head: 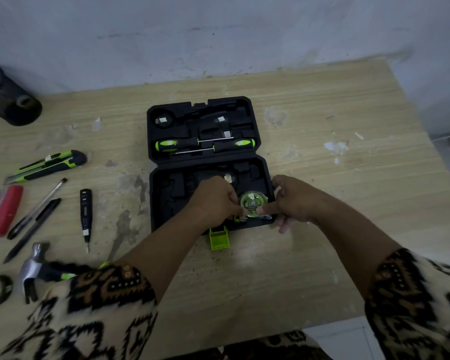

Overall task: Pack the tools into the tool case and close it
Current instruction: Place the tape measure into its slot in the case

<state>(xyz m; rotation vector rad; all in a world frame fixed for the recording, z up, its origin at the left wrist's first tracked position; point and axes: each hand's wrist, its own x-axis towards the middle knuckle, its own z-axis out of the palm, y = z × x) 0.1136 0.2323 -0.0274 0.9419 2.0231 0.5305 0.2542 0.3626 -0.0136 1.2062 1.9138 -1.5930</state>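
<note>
We have the tool case (166,201) lying open flat in the middle of the surface (322,255). Its lid half is toward the far edge and its green latch (218,239) hangs off the near side, so every moulded recess faces up and can be reached. Two screwdrivers (177,144) already sit head to tail in the lid half, each in its own slot.

Both our hands are on the tape measure (251,203), at the near right corner of the case's near half. The left hand (216,198) is curled against its left side with the thumb on its near rim. The right hand (294,201) closes in from the other side, thumb on the same rim and fingers wrapped over the case's right wall. We judge that the two-sided grip serves to line the round body up with its recess and push it down evenly. We cannot tell whether it is fully seated.

The other tools wait along the left edge of the surface, well apart from the case: the utility knife (50,165), the tester pen (85,214) and, nearer us, the hammer (34,268), partly behind our left sleeve. Much of the packing looks undone to us.
</note>
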